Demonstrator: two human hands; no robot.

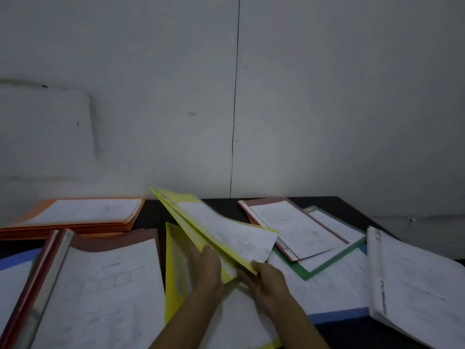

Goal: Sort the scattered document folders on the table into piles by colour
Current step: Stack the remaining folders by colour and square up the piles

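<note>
Both my hands hold a yellow folder (193,222) tilted up above the table's middle, its white sheet showing. My left hand (206,265) grips its near left edge and my right hand (266,278) pinches its lower right corner. Beneath them lies another yellow folder (173,268) flat on the table. A stack of orange folders (75,217) sits at the back left. A pile of red folders (105,285) lies at the near left. To the right a red folder (294,227) lies on a green folder (327,250), with a blue folder (339,316) under them.
A white folder (417,285) lies at the far right, over the table's edge. Part of a blue folder (15,258) shows at the far left. The black table (151,212) ends against a pale wall (226,96) close behind the folders.
</note>
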